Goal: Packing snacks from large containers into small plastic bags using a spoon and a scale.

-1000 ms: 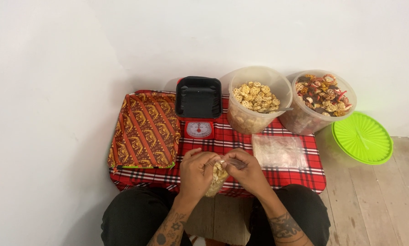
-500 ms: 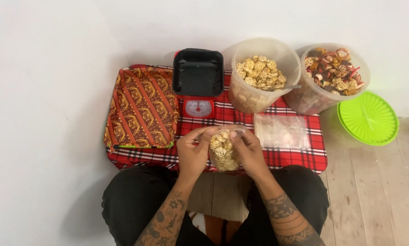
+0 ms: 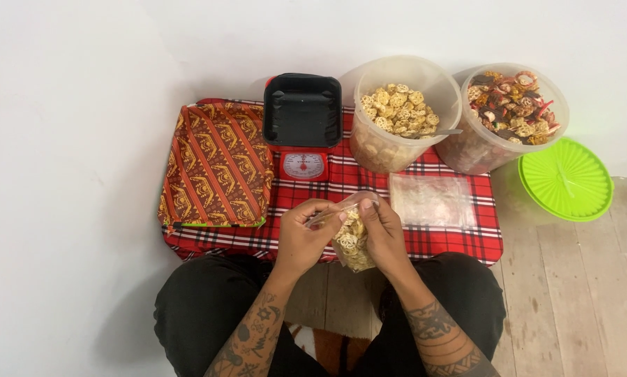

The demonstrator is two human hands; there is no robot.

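My left hand [image 3: 301, 236] and my right hand [image 3: 384, 232] both pinch the top of a small clear plastic bag [image 3: 351, 241] filled with pale wheel-shaped crackers. The bag hangs between my hands, just over the near edge of a low table with a red plaid cloth [image 3: 341, 183]. Behind it stand a red kitchen scale [image 3: 303, 166] with a black tray [image 3: 303, 110] on top and a clear tub of the same pale crackers [image 3: 397, 115].
A second clear tub [image 3: 510, 112] holds mixed coloured snacks at the back right. A stack of empty clear bags [image 3: 430, 200] lies right of my hands. A patterned red tray [image 3: 217, 166] sits at the left. A green lid [image 3: 566, 180] rests on the wooden floor.
The view tipped down after the first frame. My hands turned the filled bag upright, then lowered it slightly, my fingers shifting along its top edge.
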